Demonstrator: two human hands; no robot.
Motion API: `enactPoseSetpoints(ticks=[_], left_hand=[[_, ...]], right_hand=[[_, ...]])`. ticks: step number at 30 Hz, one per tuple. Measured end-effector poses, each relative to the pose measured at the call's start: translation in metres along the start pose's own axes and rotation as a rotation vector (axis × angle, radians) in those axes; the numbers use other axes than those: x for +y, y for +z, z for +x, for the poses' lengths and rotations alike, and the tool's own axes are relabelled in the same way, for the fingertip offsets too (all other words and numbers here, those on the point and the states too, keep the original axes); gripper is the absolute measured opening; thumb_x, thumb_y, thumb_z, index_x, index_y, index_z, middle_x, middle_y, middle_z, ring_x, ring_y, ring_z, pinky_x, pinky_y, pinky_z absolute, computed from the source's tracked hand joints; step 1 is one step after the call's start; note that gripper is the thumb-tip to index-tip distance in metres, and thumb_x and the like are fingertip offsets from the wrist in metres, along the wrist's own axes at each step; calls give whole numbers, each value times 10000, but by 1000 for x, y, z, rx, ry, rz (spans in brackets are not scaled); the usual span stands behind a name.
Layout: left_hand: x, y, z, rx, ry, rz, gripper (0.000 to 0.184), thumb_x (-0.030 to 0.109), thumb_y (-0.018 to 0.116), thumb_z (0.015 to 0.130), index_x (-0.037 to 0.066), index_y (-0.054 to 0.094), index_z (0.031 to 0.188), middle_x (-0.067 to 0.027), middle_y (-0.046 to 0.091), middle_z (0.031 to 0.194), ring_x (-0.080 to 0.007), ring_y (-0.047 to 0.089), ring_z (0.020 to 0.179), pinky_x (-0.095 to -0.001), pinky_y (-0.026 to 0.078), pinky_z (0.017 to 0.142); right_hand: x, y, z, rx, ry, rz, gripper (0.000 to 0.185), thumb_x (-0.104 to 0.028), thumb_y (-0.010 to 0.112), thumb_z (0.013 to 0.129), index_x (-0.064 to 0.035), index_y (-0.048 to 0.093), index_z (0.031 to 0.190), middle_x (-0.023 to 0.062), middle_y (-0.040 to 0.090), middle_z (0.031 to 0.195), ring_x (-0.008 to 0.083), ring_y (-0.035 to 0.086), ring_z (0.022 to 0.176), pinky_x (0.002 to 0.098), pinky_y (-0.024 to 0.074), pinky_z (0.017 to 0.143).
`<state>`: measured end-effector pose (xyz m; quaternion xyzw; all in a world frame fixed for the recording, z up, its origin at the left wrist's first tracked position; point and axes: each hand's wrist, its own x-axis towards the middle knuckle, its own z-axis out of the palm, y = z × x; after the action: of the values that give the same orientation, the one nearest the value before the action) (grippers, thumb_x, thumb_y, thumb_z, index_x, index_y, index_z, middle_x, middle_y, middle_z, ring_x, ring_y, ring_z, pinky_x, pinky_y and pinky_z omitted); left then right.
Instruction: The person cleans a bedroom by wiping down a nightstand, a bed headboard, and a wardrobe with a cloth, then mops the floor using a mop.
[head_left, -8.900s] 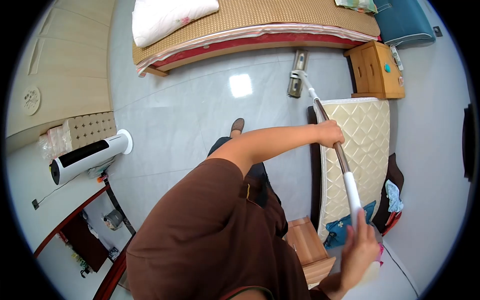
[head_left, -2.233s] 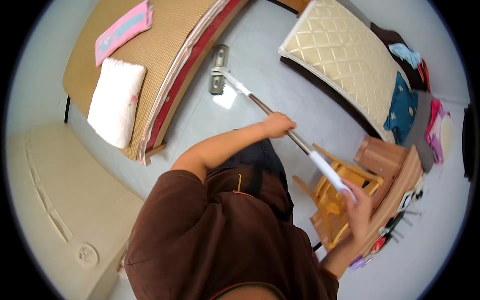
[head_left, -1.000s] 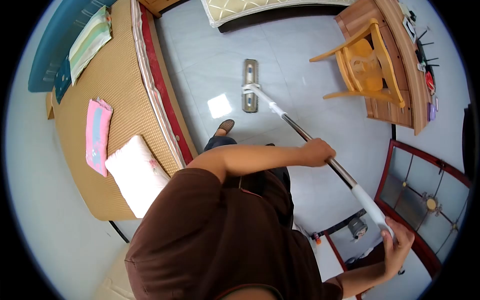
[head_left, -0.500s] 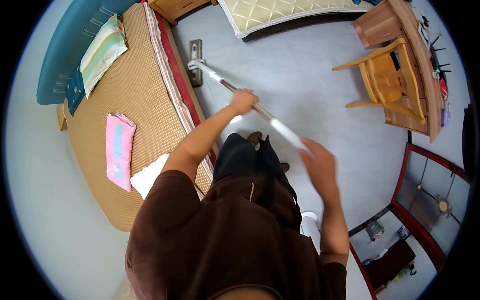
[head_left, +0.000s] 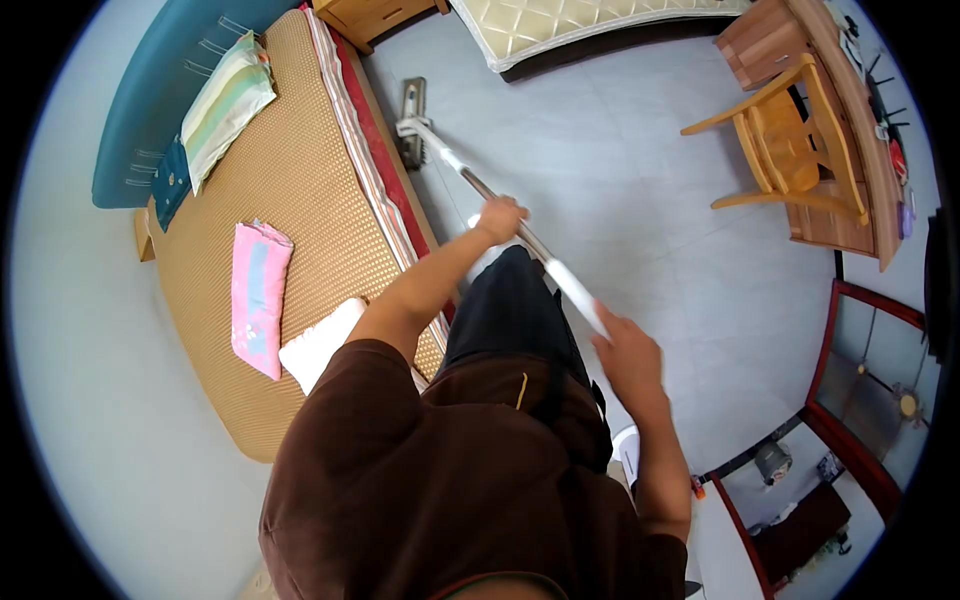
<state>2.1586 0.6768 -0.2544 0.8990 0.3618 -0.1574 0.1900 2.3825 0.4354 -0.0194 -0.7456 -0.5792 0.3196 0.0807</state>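
Observation:
A flat mop (head_left: 575, 293) slants across the middle of the view, its long pole in white and bare metal sections. My left hand (head_left: 501, 220) wraps around the metal part of the pole. Lower down, my right hand (head_left: 630, 357) grips the white upper end. The grey rectangular mop head (head_left: 412, 124) lies on the floor beside the bed, near the bedside cabinet. Both hands are closed, and the pole passes in front of my dark trousers.
Along the left stands a bed (head_left: 310, 180) with a woven mat, a pink folded cloth (head_left: 260, 300) and pillows. A bare mattress (head_left: 560, 28) is ahead. On the right are a wooden chair (head_left: 785, 150) and desk (head_left: 835, 225). A white object (head_left: 625, 447) stands near my right side.
The view has shifted slightly, so the room appears farther right. My right hand has drawn a little back toward my body with the pole's end. My shoes no longer show clearly.

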Motion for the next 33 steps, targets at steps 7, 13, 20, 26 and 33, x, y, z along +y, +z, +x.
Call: enactPoseSetpoints(ticks=[7,13,20,26,33], left_hand=[[228,-1,-21,110,591,-428,369,154,745,721,137,670,1082,-98,661,911,-323,626,918,-455,490,820],[313,-66,-57,15,716,-661,370,144,735,738,102,657,1097,-101,662,839,-324,640,834,-454,500,756],[267,-74,-30,182,648,-707,320,108,682,778,111,657,1097,-92,660,853,-305,632,866,-440,488,783],[157,-99,-1,432,386,-771,346,37,699,721,105,656,1058,-96,658,863,-315,621,888,-444,485,802],[-21,-108,77,602,133,-597,266,-14,674,698,109,681,934,-119,653,850,-345,612,859,-456,489,772]], right_hand=[[4,-142,-178,276,324,45,252,-63,659,868,-1,692,1109,214,692,894,341,674,732,393,527,690],[-30,-197,-248,327,384,-203,288,-62,721,832,14,712,1109,219,721,936,305,714,765,358,547,744],[-15,-225,-182,397,97,-392,249,-90,772,764,2,717,989,171,695,808,312,667,657,374,509,619],[-56,-241,-36,369,-206,-495,240,-169,794,741,-30,699,912,118,666,753,284,610,600,370,448,560],[-102,-197,152,227,-194,-432,349,-216,805,726,-119,708,1047,100,639,753,303,639,673,400,489,609]])
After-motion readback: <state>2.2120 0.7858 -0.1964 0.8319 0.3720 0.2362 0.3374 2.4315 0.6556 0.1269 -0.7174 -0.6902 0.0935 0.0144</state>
